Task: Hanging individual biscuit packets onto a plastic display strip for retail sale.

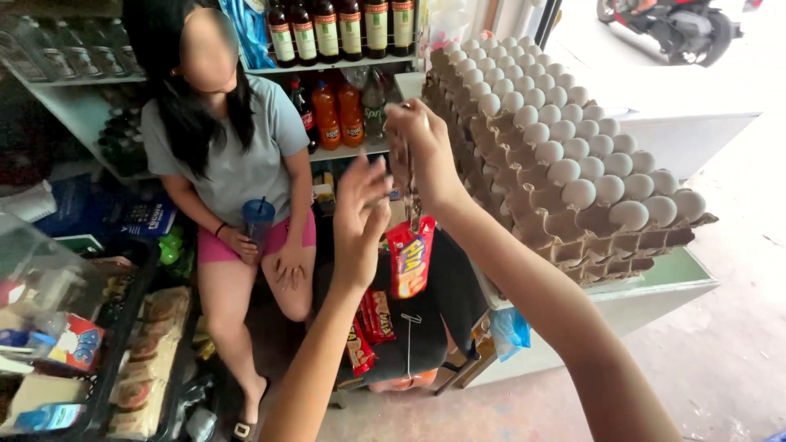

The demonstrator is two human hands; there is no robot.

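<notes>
My right hand [419, 147] is raised in the middle of the view, its fingers pinched on a thin metal clip [412, 200] that hangs down from it. A red snack packet [409, 258] dangles from the bottom of that clip. My left hand [360, 217] is just left of the clip, fingers spread and curled toward it, fingertips close to the packet's top. More red snack packets [375, 317] hang lower down on a dark cloth below the packet.
A tall stack of cardboard egg trays [565, 172] full of white eggs stands right of my hands on a white counter [655, 286]. A seated person [237, 164] at left holds a blue cup [259, 219]. Bottles [340, 29] line the shelves behind. Baskets of packaged goods [123, 360] sit at lower left.
</notes>
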